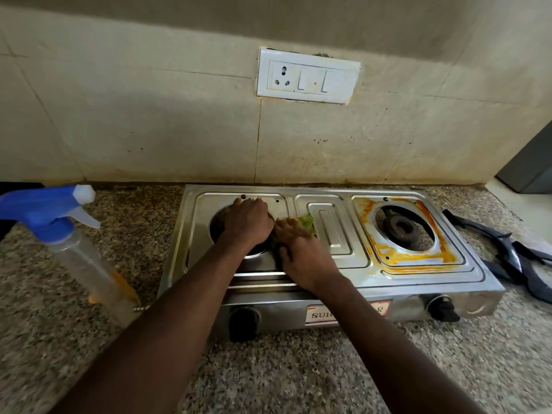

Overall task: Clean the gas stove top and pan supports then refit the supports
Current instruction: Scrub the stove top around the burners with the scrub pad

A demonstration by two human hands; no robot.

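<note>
One wide beige tiled wall (149, 115) fills the far half of the view, and below it a speckled brown granite counter (298, 369) runs to the near edge. A stainless steel two-burner gas stove (331, 234) sits on the counter against the wall, both burner openings bare of supports. The right opening shows its dark round burner (401, 227), ringed by orange-yellow greasy staining (412, 258) on the steel. A clear plastic spray bottle with a blue trigger head (74, 243) stands on the counter just left of the stove. The dark metal pan supports (507, 252) lie stacked on the counter just right of it. A white socket-and-switch plate (307, 76) is set in the wall above. The left hand (246, 222) lies flat over the left burner opening, fingers straight and reaching toward the far edge, holding nothing. The right hand (301, 252) rests beside it on a green scrubbing pad (307, 221) between the burners; its fingers appear stretched out and pressing the pad down, though motion blur softens them. Two black knobs, left (243, 322) and right (442, 307), sit on the near face.
</note>
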